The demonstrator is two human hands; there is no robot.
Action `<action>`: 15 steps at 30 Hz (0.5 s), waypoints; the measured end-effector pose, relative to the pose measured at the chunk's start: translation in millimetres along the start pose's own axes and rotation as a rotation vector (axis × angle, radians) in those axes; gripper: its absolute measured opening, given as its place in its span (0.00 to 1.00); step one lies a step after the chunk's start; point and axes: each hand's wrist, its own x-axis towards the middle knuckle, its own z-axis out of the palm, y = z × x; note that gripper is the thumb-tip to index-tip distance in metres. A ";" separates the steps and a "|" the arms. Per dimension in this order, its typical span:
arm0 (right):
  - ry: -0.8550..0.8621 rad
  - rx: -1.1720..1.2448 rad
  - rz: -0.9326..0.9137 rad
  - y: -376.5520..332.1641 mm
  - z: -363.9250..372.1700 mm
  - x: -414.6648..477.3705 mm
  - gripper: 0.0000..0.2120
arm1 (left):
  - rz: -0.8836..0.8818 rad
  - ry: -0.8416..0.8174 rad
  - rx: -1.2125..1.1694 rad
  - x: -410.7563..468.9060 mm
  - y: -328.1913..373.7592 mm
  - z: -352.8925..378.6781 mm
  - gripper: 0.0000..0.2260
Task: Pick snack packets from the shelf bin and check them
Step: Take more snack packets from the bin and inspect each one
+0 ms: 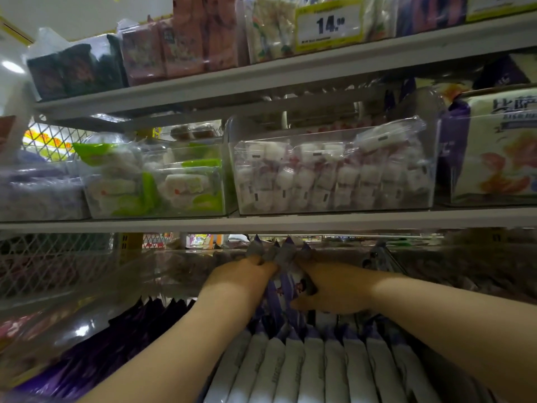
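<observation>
Mid-pick, gripping purple-and-white plastic snack packets [283, 253] in left hand [241, 276] and right hand [331, 289]; likely needs lifting out for checking.

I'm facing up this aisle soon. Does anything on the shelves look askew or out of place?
One clear bag of white sweets pokes up tilted above the clear bin's right end. The purple packets bunch up only where the left hand and right hand grip them.

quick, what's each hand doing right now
Left hand: grips the bunch of purple snack packets.
Right hand: grips the same bunch from the other side.
</observation>
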 end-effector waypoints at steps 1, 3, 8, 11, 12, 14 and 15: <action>0.010 -0.012 -0.003 1.3 0.7 2.6 0.35 | -0.021 0.022 0.010 1.2 2.2 0.5 0.28; 0.011 -0.004 0.002 3.2 1.0 5.1 0.35 | -0.053 0.077 0.023 2.6 5.9 3.2 0.27; 0.012 0.034 -0.028 7.6 -1.4 -1.9 0.31 | 0.028 0.080 0.010 3.0 -0.9 4.6 0.34; 0.008 0.061 -0.086 12.7 -7.8 -6.5 0.27 | 0.153 0.126 -0.073 -1.7 -1.5 6.1 0.41; -0.004 0.063 -0.111 12.6 -11.9 -8.7 0.26 | 0.203 0.178 -0.074 -2.1 2.3 8.7 0.38; -0.037 0.045 -0.157 11.8 -22.5 -16.6 0.25 | 0.265 0.214 -0.040 -1.3 13.8 13.5 0.32; -0.047 0.020 -0.176 13.2 -26.8 -20.9 0.24 | 0.265 0.204 -0.024 0.0 18.8 15.5 0.30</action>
